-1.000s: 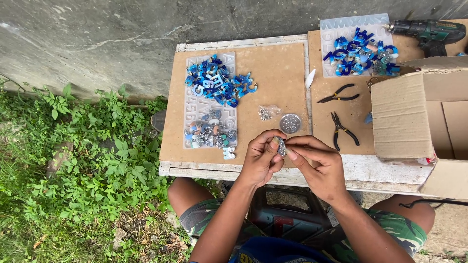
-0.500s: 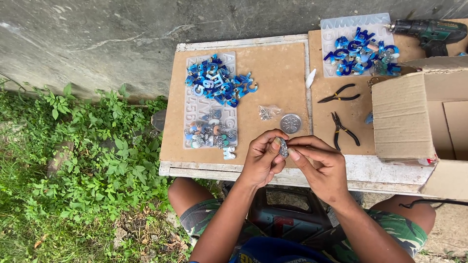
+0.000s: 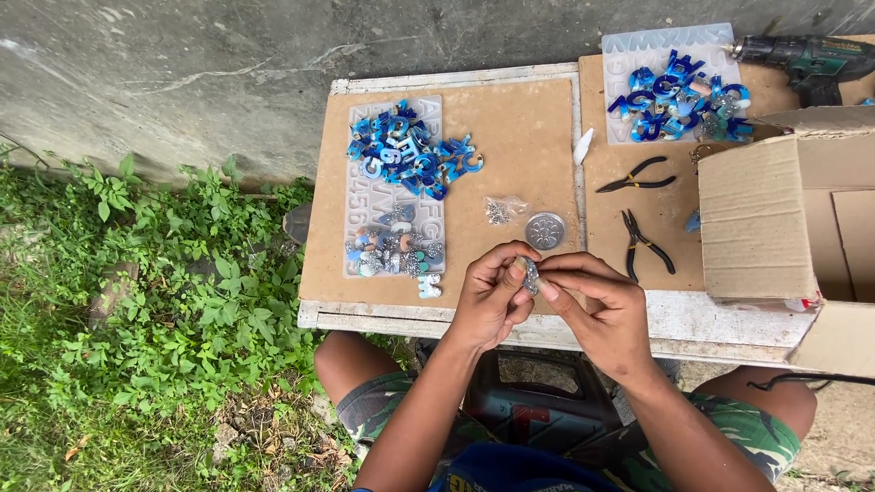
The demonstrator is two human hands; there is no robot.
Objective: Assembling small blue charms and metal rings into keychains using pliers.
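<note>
Both hands, left hand [image 3: 490, 296] and right hand [image 3: 592, 305], meet above the tabletop [image 3: 510, 137] near edge, fingers pinched narrow on a small glittery resin piece [image 3: 530, 273]: judged light, rigid, slick-faced, best gripped by its edges; round tin [image 3: 545, 230] lies just beyond

Two pliers [image 3: 635, 176] [image 3: 645, 242], two letter moulds [image 3: 395, 187] [image 3: 670, 82], one cardboard box [image 3: 784, 223], one drill [image 3: 807, 56], one round tin [image 3: 545, 230].

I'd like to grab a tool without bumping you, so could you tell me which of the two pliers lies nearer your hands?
The lower pliers, pointing up and down just above the right hand. The other pliers lie crosswise, farther up the board.
</note>
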